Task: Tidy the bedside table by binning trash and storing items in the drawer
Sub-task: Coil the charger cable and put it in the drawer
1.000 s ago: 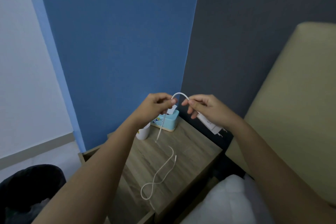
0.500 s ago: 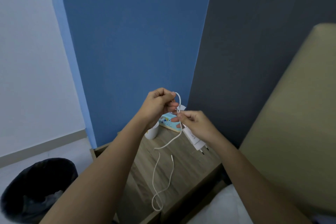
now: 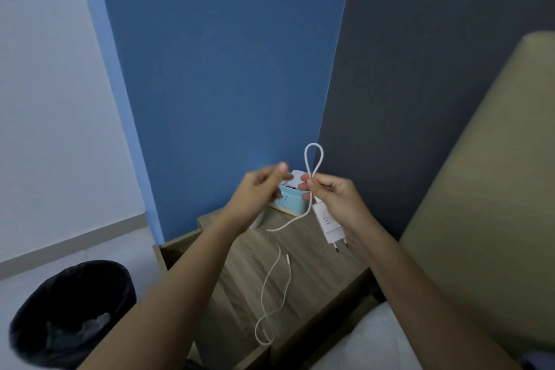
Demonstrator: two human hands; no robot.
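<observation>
Cable [image 3: 313, 156] is looping above our right hand [image 3: 333, 198], pinched with the charger [image 3: 329, 227]; left hand [image 3: 258, 189] is hovering loosely curled, empty. We are judging even loops suit coiling; its tail is trailing across the desk [image 3: 315, 267].

- Two bare forearms enter from the bottom edge; no sleeve, cuff or fabric covers either one as far as the frame shows
- The left hand [image 3: 258, 189] is bare; no glove, ring or wristband shows; its fingertips are blurred, so fine detail there cannot be told
- The right hand [image 3: 332, 194] is bare as well; no ring, watch or bracelet shows; short, plain nails show on thumb and forefinger
</observation>
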